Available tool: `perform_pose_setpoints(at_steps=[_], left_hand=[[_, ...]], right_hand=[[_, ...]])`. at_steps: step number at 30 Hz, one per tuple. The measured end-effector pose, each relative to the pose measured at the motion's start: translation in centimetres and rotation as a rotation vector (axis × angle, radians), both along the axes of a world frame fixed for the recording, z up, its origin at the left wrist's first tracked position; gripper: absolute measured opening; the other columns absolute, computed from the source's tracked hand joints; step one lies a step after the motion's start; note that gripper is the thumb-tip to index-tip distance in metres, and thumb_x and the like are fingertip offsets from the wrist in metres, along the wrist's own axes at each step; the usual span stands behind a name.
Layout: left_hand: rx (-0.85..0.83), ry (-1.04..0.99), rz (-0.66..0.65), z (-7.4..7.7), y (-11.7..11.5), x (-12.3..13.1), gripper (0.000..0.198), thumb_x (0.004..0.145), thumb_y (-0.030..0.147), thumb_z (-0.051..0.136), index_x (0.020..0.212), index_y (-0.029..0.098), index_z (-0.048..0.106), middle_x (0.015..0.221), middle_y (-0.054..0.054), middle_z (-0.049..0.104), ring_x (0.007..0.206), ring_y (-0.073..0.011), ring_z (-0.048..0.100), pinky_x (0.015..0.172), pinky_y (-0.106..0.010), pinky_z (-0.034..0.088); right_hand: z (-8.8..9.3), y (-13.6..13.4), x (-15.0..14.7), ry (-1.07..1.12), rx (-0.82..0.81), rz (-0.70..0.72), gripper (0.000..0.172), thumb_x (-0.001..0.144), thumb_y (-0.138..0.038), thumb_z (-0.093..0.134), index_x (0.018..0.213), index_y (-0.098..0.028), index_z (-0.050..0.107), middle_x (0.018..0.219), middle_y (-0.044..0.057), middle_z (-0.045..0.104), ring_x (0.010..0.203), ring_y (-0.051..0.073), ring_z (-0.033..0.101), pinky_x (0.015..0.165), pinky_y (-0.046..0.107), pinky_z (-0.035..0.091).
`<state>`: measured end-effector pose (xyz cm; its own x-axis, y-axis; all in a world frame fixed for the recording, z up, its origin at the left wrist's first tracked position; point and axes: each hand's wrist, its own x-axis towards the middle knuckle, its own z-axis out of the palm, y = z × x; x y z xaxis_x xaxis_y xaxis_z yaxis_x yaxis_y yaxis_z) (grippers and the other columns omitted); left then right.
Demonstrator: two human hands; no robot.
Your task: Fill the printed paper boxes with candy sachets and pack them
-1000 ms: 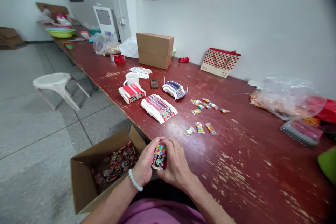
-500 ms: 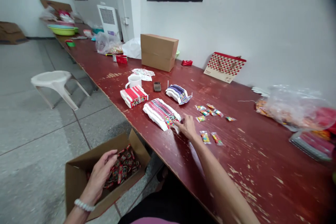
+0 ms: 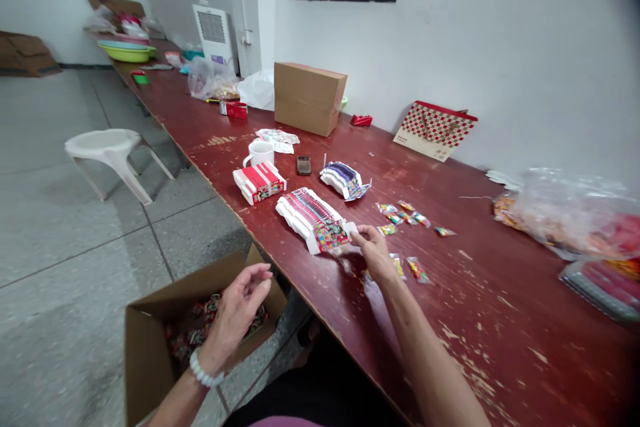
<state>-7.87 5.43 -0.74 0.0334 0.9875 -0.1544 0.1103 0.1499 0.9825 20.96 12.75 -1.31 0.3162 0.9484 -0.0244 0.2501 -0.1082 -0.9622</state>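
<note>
My right hand [image 3: 373, 250] reaches over the red table [image 3: 450, 307] and pinches the nearest flat printed carton [image 3: 331, 237] at the front end of a fanned stack of cartons [image 3: 305, 208]. Its fingers are closed on that carton's edge. My left hand [image 3: 240, 303], with a white bead bracelet on the wrist, hovers over an open cardboard box [image 3: 150, 347] on the floor. The fingers are loosely curled and apart, with nothing in them. Several filled red packets [image 3: 187, 340] lie in the box. Small candy packets [image 3: 403, 217] are scattered just right of my right hand.
Behind the stack are a red-and-white carton stack [image 3: 259, 181], a white mug [image 3: 260, 152], a phone [image 3: 303, 164] and a purple carton stack [image 3: 343, 177]. A closed brown box [image 3: 309, 97] and checked gift bag [image 3: 434, 130] stand by the wall. Plastic bags [image 3: 565, 210] lie right; a white stool [image 3: 105, 147] stands left.
Both hands held a filled packet together; the left put it into the floor box and has risen empty, while the right reached to the stack and pinched the front carton.
</note>
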Motion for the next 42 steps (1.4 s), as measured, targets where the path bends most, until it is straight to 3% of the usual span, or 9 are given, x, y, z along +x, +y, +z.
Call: perform_pose_setpoints(at_steps=[5, 8, 10, 15, 20, 24, 28, 36, 42], left_hand=[[-0.213, -0.359, -0.407, 2.5, -0.9, 2.6, 0.049, 0.082, 0.051, 0.067, 0.118, 0.017, 0.063, 0.113, -0.011, 0.070, 0.102, -0.0240, 0.065, 0.086, -0.032, 0.048], [-0.471, -0.709, -0.797, 2.0, -2.5, 4.9, 0.065, 0.072, 0.057, 0.074, 0.120, 0.015, 0.062, 0.101, -0.015, 0.073, 0.084, -0.0272, 0.072, 0.073, -0.034, 0.053], [-0.543, -0.844, -0.901, 1.3, -3.5, 6.1, 0.069, 0.068, 0.057, 0.078, 0.118, 0.013, 0.064, 0.089, -0.013, 0.074, 0.071, -0.0274, 0.073, 0.064, -0.033, 0.055], [-0.522, -0.813, -0.784, 1.0, -4.4, 6.9, 0.051, 0.066, 0.042, 0.084, 0.102, 0.009, 0.070, 0.076, -0.010, 0.072, 0.062, -0.0238, 0.072, 0.057, -0.029, 0.056], [-0.427, -0.622, -0.620, 2.0, -4.6, 7.0, 0.033, 0.067, 0.036, 0.083, 0.081, 0.009, 0.069, 0.070, -0.009, 0.070, 0.054, -0.0202, 0.069, 0.054, -0.028, 0.055], [-0.421, -0.496, -0.540, 2.1, -4.8, 7.6, 0.033, 0.071, 0.036, 0.079, 0.089, 0.011, 0.069, 0.070, -0.008, 0.070, 0.052, -0.0176, 0.065, 0.053, -0.030, 0.053], [-0.256, -0.377, -0.506, 2.0, -4.7, 7.9, 0.030, 0.074, 0.037, 0.078, 0.085, 0.011, 0.069, 0.080, -0.006, 0.069, 0.071, -0.0164, 0.065, 0.069, -0.027, 0.052], [-0.011, -0.315, -0.244, 2.2, -5.3, 8.2, 0.064, 0.079, 0.032, 0.074, 0.132, 0.024, 0.039, 0.099, -0.005, 0.068, 0.079, -0.0183, 0.068, 0.071, -0.030, 0.054], [-0.006, -0.293, -0.297, 1.7, -5.0, 7.9, 0.055, 0.083, 0.034, 0.070, 0.133, 0.022, 0.049, 0.103, -0.006, 0.066, 0.078, -0.0154, 0.066, 0.067, -0.025, 0.053]], right_hand=[[3.1, -6.2, -1.3, 0.273, 0.006, 0.314, 0.033, 0.071, -0.048, 0.076, 0.083, -0.020, 0.065, 0.080, 0.002, 0.069, 0.074, 0.017, 0.061, 0.071, 0.029, 0.048], [4.1, -8.8, -2.9, 0.453, -0.025, 0.500, 0.027, 0.077, -0.043, 0.076, 0.085, -0.021, 0.064, 0.080, 0.000, 0.068, 0.074, 0.015, 0.060, 0.070, 0.027, 0.047], [4.5, -10.0, -3.6, 0.493, -0.046, 0.527, 0.025, 0.079, -0.043, 0.076, 0.086, -0.022, 0.064, 0.079, 0.000, 0.067, 0.071, 0.015, 0.059, 0.065, 0.026, 0.047], [4.9, -12.1, -4.6, 0.598, -0.026, 0.410, 0.030, 0.078, -0.041, 0.077, 0.099, -0.024, 0.065, 0.084, 0.000, 0.066, 0.065, 0.012, 0.057, 0.060, 0.024, 0.047], [3.5, -14.1, -5.6, 0.624, -0.071, 0.510, 0.037, 0.082, -0.042, 0.074, 0.111, -0.021, 0.064, 0.074, 0.000, 0.065, 0.053, 0.010, 0.055, 0.053, 0.024, 0.046], [2.0, -14.8, -6.3, 0.511, -0.086, 0.410, 0.034, 0.085, -0.050, 0.067, 0.089, -0.015, 0.067, 0.046, -0.006, 0.050, 0.038, 0.008, 0.043, 0.041, 0.020, 0.035], [1.1, -14.5, -5.9, 0.440, -0.009, 0.252, 0.036, 0.080, -0.052, 0.071, 0.080, -0.016, 0.068, 0.060, -0.001, 0.063, 0.050, 0.011, 0.053, 0.048, 0.023, 0.043], [0.6, -14.1, -5.7, 0.552, 0.094, 0.109, 0.052, 0.078, -0.040, 0.077, 0.122, -0.027, 0.052, 0.075, -0.004, 0.064, 0.062, 0.014, 0.060, 0.058, 0.026, 0.051], [0.0, -14.4, -5.7, 0.451, 0.179, 0.141, 0.030, 0.085, -0.041, 0.070, 0.109, -0.025, 0.062, 0.083, 0.000, 0.066, 0.072, 0.015, 0.060, 0.066, 0.026, 0.049]])
